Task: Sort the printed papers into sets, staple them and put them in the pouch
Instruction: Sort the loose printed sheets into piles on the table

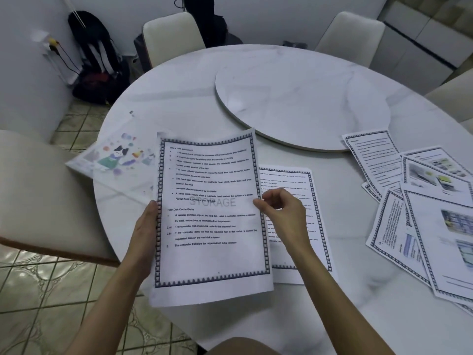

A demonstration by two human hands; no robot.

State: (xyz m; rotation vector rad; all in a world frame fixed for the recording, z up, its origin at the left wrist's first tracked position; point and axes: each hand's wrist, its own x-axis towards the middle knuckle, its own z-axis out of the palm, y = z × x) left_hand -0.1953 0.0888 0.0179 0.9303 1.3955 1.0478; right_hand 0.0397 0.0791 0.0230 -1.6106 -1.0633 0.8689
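I hold a printed sheet [210, 216] with a dark patterned border and a "STORAGE" watermark upright above the table's near edge. My left hand [144, 226] grips its left edge, fingers behind the paper. My right hand [281, 211] pinches its right edge at mid height. Another bordered page [294, 221] lies flat on the table just right of it, partly hidden by my right hand. Several more printed pages [422, 208] are spread loosely at the right. A clear pouch [117, 157] with a cartoon cat print lies at the table's left edge.
The round white marble table [332, 316] carries a raised turntable [302, 98] in its middle. Cream chairs stand at the left [46, 196] and at the back [171, 34]. Dark bags [94, 62] sit on the floor by the wall.
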